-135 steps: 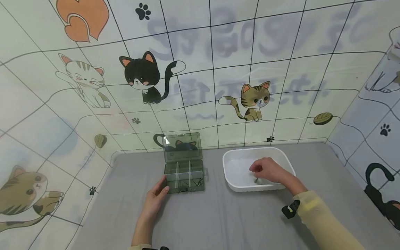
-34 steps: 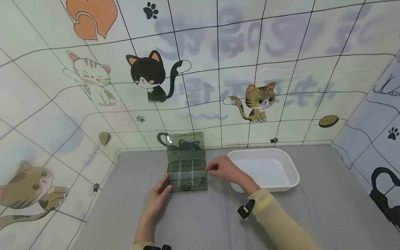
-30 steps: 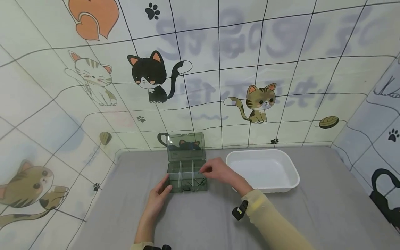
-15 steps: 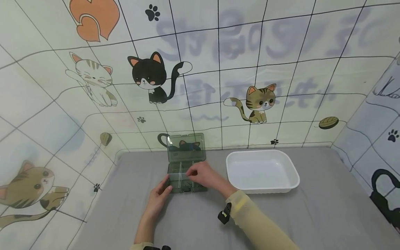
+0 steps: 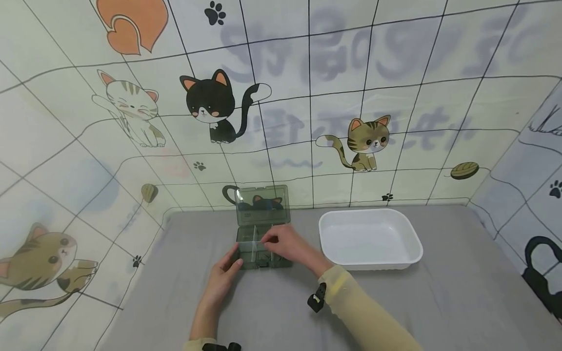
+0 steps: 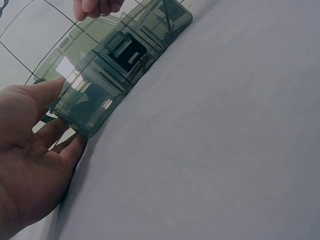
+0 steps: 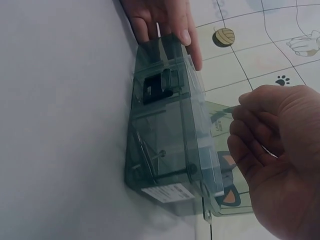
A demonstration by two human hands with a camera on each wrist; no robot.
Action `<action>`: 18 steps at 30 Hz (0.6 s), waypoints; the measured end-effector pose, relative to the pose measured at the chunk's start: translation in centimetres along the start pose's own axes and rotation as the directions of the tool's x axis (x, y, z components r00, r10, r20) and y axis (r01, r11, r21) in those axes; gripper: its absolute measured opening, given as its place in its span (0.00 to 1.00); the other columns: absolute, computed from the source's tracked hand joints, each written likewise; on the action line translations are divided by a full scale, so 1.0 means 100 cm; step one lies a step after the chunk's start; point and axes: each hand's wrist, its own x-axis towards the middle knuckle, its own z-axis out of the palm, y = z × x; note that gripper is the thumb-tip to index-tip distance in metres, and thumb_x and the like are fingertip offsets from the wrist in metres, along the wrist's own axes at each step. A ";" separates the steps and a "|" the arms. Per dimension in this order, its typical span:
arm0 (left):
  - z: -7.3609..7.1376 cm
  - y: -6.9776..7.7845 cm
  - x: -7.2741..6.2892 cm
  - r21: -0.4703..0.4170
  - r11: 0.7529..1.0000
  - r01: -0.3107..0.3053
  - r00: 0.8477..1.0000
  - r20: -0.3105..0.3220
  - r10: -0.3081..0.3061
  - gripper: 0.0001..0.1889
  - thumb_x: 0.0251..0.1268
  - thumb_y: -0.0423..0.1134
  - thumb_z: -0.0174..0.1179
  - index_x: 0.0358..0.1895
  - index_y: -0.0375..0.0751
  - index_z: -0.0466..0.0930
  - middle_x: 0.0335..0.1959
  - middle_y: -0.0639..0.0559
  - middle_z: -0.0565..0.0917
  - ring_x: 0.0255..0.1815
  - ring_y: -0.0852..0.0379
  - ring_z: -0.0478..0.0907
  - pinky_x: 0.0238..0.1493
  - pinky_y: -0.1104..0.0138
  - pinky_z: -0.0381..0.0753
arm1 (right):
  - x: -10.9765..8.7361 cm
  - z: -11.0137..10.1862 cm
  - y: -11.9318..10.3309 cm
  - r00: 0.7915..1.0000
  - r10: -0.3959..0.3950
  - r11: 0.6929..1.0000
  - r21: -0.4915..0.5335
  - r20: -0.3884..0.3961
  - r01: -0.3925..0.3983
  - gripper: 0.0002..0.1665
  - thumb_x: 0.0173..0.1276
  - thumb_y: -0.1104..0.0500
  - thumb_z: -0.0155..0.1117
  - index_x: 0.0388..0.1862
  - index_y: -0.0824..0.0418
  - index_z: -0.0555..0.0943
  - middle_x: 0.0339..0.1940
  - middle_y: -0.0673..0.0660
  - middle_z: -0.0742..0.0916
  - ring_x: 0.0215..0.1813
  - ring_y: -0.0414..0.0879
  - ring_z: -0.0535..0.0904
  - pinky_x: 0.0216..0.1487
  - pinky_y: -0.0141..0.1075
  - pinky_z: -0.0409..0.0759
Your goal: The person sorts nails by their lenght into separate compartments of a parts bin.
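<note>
A translucent green compartment box (image 5: 246, 253) stands on the table with its lid (image 5: 262, 204) raised against the wall. At the box's left end my left hand (image 5: 221, 275) grips the corner, thumb at the front and fingers around the side. Over the middle of the box is my right hand (image 5: 287, 243), thumb and forefinger pinched together. A thin dark piece, seemingly a screw (image 7: 223, 111), sticks out from those fingertips in the right wrist view. Several slim metal screws (image 7: 144, 150) lie in the front right compartment; the right hand partly covers the compartments in the head view.
To the right of the box stands a white rectangular tray (image 5: 371, 239) with no pieces visible inside. A grey cloth (image 5: 272, 312) covers the table. Behind it hangs a cat-printed sheet (image 5: 285, 97). Each wrist bears a black camera.
From the white tray my right hand has moved left to the box, and during the last half second it has stayed over the middle compartments. My left hand keeps its hold on the box.
</note>
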 end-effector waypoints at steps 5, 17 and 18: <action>0.001 -0.002 0.002 0.001 1.000 -0.001 1.000 0.000 0.001 0.28 0.78 0.37 0.59 0.78 0.41 0.66 0.79 0.42 0.62 0.80 0.44 0.55 0.74 0.56 0.60 | -0.004 -0.006 0.003 1.000 0.014 1.000 0.018 -0.015 -0.013 0.09 0.71 0.66 0.66 0.46 0.66 0.89 0.40 0.52 0.89 0.41 0.43 0.83 0.44 0.35 0.81; 0.001 0.000 0.001 -0.003 1.000 0.010 1.000 -0.007 -0.010 0.28 0.78 0.35 0.58 0.78 0.40 0.66 0.79 0.41 0.62 0.80 0.42 0.55 0.75 0.48 0.58 | -0.013 -0.025 0.012 0.997 0.062 0.998 0.024 -0.051 -0.061 0.09 0.72 0.66 0.64 0.45 0.65 0.89 0.41 0.53 0.89 0.42 0.43 0.83 0.44 0.35 0.81; 0.001 0.000 0.002 -0.007 1.000 0.007 1.000 -0.007 -0.007 0.28 0.78 0.34 0.58 0.77 0.40 0.66 0.79 0.41 0.62 0.80 0.42 0.55 0.75 0.48 0.57 | -0.014 -0.028 0.013 0.996 0.072 0.997 0.024 -0.058 -0.070 0.09 0.72 0.66 0.64 0.45 0.65 0.89 0.41 0.53 0.89 0.42 0.43 0.83 0.43 0.35 0.81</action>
